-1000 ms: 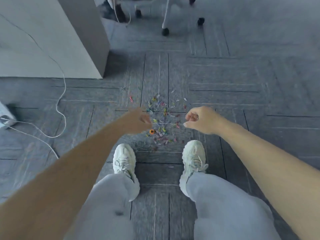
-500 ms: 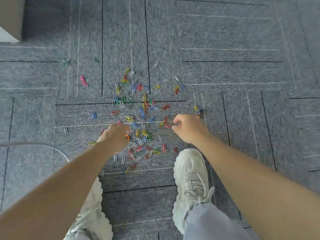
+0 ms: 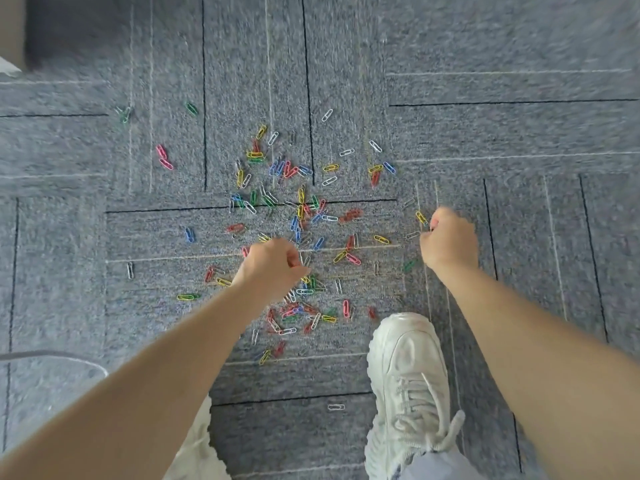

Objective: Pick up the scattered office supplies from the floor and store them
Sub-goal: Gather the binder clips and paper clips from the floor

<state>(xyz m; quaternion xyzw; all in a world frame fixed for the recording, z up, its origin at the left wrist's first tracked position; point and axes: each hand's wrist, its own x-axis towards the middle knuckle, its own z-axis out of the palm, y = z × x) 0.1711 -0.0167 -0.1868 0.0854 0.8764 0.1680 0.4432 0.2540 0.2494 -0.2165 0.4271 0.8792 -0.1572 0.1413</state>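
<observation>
Down over the paper clips [image 3: 296, 225], left hand [image 3: 273, 268] and right hand [image 3: 450, 242] curl; contents unclear.

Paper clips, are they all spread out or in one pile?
Spread out: the paper clips lie scattered loose over the carpet, a few strays far off.

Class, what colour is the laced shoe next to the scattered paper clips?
The shoe is white, seen best in the head view.
</observation>
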